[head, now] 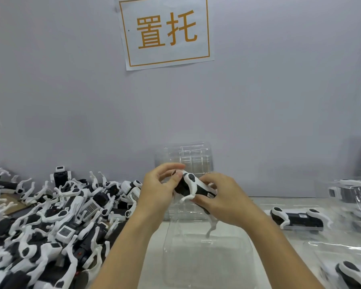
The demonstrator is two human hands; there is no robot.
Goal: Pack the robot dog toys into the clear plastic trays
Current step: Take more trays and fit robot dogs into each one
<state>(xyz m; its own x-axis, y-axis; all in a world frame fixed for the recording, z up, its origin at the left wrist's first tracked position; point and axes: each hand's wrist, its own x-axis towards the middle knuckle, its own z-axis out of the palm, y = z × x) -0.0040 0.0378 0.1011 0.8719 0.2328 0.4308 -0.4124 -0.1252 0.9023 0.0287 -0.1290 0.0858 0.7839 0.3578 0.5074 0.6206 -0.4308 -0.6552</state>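
2 hands meet in mid-air over the table [258, 205], both working on 1 robot dog toy [193, 185]. The left hand [161, 188] pinches the toy's front end between thumb and fingertips, while the right hand [221, 199] wraps around its black-and-white body from the far side, fingers curled under it. That 2-handed hold looks meant for folding or straightening the white legs, 1 of which hangs down below the right palm, so the toy will fit a moulded pocket.

Directly beneath the hands lies a clear plastic tray [206, 253], open and seemingly unfilled, placed close so the toy only has to drop a short way. Behind the hands more clear trays [188, 157] lean against the wall [71, 101]. To the left sprawls a big heap of unpacked toys [50, 215], within easy reach of the left arm. On the right, a packed dog [298, 219] lies flat, apparently already in its tray, with others near it, so I judge the job well underway.
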